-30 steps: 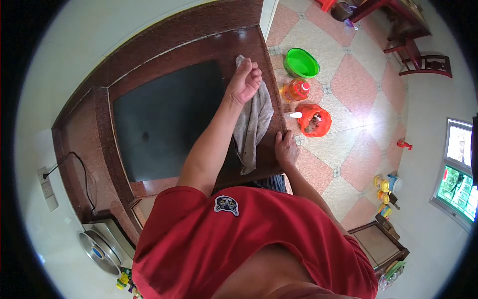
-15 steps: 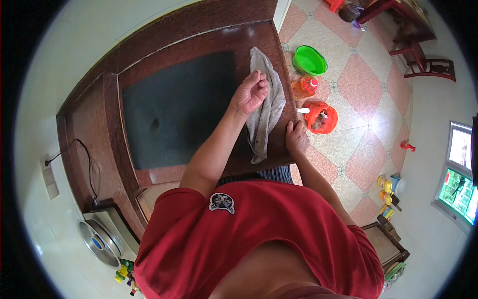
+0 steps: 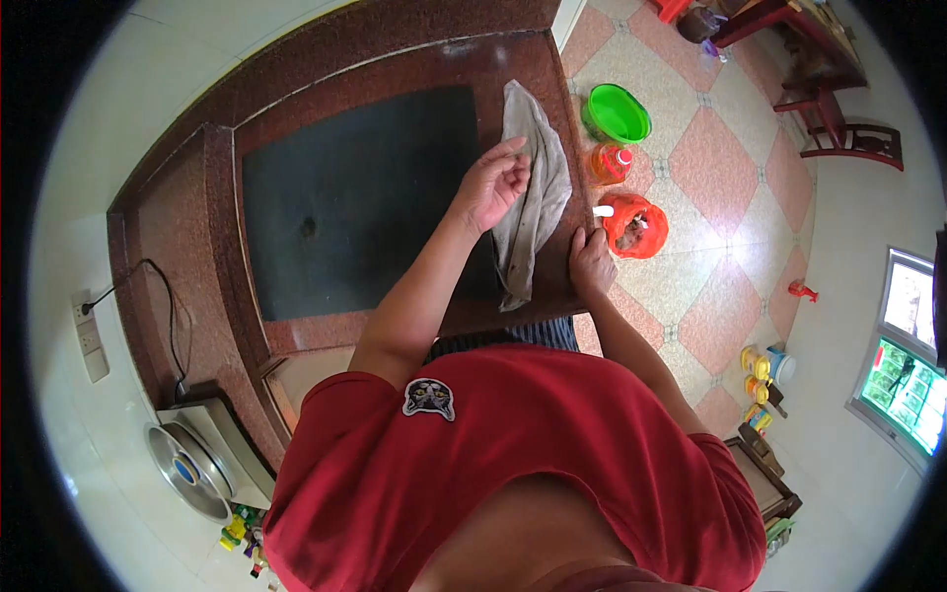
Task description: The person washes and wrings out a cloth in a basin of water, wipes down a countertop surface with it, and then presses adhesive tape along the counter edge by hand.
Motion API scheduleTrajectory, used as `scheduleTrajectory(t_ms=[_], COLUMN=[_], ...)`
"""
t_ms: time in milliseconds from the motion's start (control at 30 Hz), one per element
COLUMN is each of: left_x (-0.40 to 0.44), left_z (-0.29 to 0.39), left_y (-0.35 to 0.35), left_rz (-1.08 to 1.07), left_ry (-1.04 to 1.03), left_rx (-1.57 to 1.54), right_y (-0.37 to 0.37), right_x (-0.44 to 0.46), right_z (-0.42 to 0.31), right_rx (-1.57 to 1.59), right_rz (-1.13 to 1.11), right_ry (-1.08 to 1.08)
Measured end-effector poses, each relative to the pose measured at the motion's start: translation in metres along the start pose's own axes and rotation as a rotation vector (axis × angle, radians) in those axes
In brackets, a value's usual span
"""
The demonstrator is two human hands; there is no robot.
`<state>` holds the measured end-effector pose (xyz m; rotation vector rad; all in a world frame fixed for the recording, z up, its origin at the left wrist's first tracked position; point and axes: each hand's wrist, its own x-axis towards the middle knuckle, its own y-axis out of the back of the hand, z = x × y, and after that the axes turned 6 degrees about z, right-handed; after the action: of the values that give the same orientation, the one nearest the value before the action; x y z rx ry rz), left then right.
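Observation:
My left hand hovers palm-up over a crumpled grey cloth. Its fingers curl loosely, one digit stretches out apart from them, and I see nothing held. The cloth lies lengthwise along the right side of a reddish-brown stone counter, beside a dark panel. At the counter's right front corner, my right hand is closed on the edge, its fingers bent and partly hidden. Just beyond its fingertips a white handle-like piece sticks out by the edge.
On the tiled floor to the right stand a green basin, an oil bottle and a red bag-lined bin. A wooden chair is farther off. Metal pans and a black cord are at left.
The fingers of my left hand have loosened, with one digit now stretched away from the others. My right hand stays on the edge. The view has shifted slightly.

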<state>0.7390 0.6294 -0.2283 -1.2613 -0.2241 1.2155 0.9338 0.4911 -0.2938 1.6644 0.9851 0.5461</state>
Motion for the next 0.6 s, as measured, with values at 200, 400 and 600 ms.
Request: scheduleTrajectory(t_ms=[200, 400, 600], left_x=[0.002, 0.0, -0.012], left_z=[-0.001, -0.006, -0.031], left_y=[0.017, 0.033, 0.026], left_rz=[-0.095, -0.079, 0.29], left_ry=[0.05, 0.131, -0.118], left_rx=[-0.154, -0.186, 0.348], right_y=[-0.002, 0.002, 0.0], right_x=[0.001, 0.002, 0.003], right_z=[0.002, -0.002, -0.001], right_rx=[0.008, -0.005, -0.013], right_rz=[-0.012, -0.052, -0.041], right_ry=[-0.014, -0.046, -0.059])
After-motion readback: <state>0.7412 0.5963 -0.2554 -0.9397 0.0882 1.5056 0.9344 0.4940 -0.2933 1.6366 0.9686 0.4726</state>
